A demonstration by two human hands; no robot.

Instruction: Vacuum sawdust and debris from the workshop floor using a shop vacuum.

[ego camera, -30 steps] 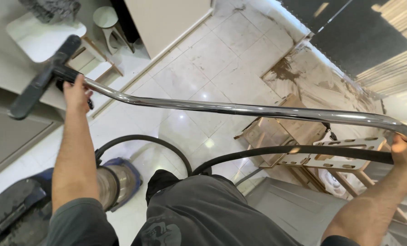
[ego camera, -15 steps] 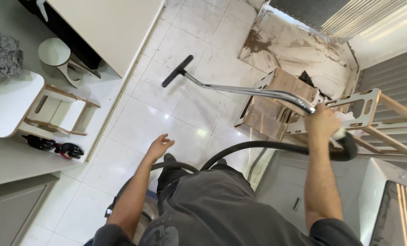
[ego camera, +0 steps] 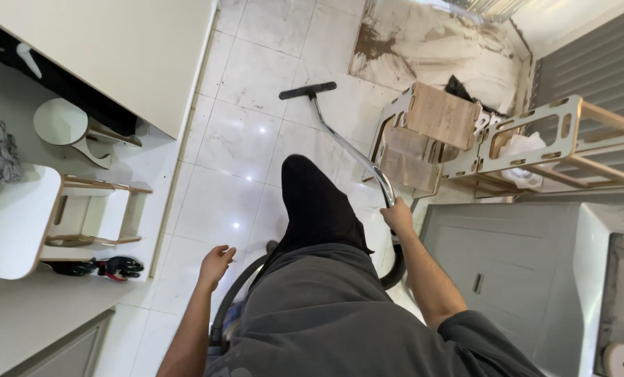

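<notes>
Shiny silver metal vacuum wand [ego camera: 350,150] with black floor nozzle [ego camera: 308,91] on glossy white marble-veined floor tiles [ego camera: 239,139]; pale plywood cut-out frames [ego camera: 563,139]; dark grey trousers [ego camera: 340,307].

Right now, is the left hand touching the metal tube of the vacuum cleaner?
Apart. The head view shows the left hand open over the white floor tiles, with a plain gap to the metal tube, which only the right hand grips.

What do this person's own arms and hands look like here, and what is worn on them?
Both forearms are bare from the elbow down. The left hand and right hand wear no gloves, and no watch, ring or band shows. A dark grey sleeve covers the right upper arm, matching the dark grey top. No markings are visible.
</notes>
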